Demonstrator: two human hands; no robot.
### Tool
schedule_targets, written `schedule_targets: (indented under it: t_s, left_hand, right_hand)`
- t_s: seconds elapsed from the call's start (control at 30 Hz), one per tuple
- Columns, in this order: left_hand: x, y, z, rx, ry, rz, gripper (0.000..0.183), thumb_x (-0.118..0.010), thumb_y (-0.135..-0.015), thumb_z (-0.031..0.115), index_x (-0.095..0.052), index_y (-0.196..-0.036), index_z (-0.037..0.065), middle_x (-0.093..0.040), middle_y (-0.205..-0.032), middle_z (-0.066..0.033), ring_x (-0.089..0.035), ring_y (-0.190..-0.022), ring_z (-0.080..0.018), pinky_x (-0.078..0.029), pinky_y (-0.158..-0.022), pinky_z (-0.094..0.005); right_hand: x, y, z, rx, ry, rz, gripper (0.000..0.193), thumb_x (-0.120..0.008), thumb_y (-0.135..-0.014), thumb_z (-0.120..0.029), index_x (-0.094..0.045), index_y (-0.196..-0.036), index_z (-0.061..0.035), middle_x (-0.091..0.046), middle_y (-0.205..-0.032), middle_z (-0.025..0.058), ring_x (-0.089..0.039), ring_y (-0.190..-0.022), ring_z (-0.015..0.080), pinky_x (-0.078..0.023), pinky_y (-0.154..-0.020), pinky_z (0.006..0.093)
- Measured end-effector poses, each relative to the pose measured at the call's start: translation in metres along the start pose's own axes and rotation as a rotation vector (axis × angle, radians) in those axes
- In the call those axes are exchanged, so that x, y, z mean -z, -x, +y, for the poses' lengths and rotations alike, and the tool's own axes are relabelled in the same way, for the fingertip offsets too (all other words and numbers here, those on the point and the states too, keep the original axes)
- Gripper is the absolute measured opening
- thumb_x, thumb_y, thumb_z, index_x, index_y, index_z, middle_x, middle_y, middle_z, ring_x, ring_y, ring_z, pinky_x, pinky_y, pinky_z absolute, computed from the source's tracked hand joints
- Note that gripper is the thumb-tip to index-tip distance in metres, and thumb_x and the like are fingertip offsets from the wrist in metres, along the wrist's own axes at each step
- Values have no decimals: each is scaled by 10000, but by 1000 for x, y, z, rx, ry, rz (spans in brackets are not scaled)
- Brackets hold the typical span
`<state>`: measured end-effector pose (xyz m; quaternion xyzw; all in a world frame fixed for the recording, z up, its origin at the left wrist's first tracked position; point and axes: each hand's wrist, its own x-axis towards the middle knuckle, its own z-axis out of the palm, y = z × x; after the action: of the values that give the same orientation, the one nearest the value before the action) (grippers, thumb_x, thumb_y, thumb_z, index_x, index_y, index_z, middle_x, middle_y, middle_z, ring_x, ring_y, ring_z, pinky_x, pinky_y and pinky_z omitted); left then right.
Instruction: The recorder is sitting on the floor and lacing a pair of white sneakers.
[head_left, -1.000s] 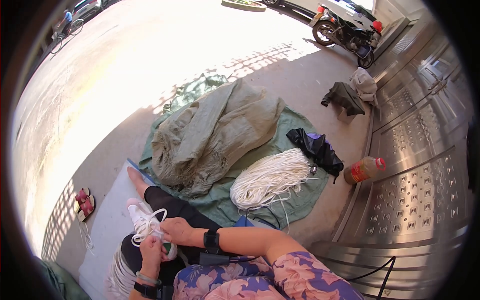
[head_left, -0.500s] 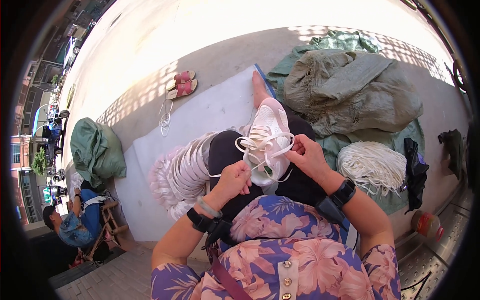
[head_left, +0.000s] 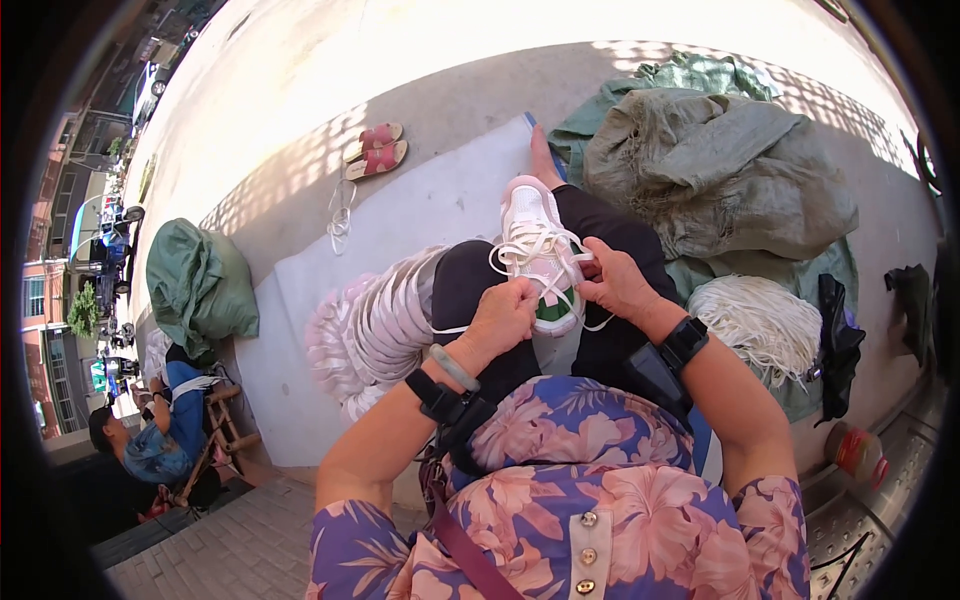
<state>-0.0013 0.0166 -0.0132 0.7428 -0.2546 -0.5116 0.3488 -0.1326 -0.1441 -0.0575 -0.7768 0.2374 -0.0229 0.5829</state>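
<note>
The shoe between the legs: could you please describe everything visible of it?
The shoe looks white and pale pink, with a mesh-like upper and green inside the opening. White laces loop over it. Its toe points toward the picture's top, between the legs. The right grip is at the opening's right edge, the left grip at its left; exact contacts are unclear.

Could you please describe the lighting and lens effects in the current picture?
In the head view, sunlit ground washes out nearly white; the shoe, left hand and right hand sit in shade; a black rounded border cuts off the corners.
</note>
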Motion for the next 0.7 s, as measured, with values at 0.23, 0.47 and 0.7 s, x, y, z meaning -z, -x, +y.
schedule_targets:
  t_s: [0.23,0.47,0.7]
  left_hand:
    - [1,0,-12,-131,-192,5,110,-494,-860,93,-527,-787,18,-540,-613,-18,-521,-478,-83,-425,-453,-226]
    - [16,31,-13,-350,-299,-102,108,-504,-849,71,-526,-753,26,-530,-601,-1,-495,-470,-65,-412,-447,-212]
    - [41,19,1,27,46,265,150,-567,-843,160,-525,-879,20,-559,-662,-18,-506,-458,-54,-383,-384,-172]
  right_hand:
    - [-5,8,0,36,-64,9,466,-609,-640,-72,-430,-1055,40,-628,-848,201,-633,-795,313,-496,-739,337]
    - [-6,5,10,-46,-146,-67,632,-585,-690,31,-310,-1259,35,-590,-991,148,-591,-893,192,-472,-802,288]
    - [-18,5,-11,-119,-500,170,704,-535,-640,90,-277,-1292,27,-542,-1096,155,-534,-1019,229,-426,-885,324]
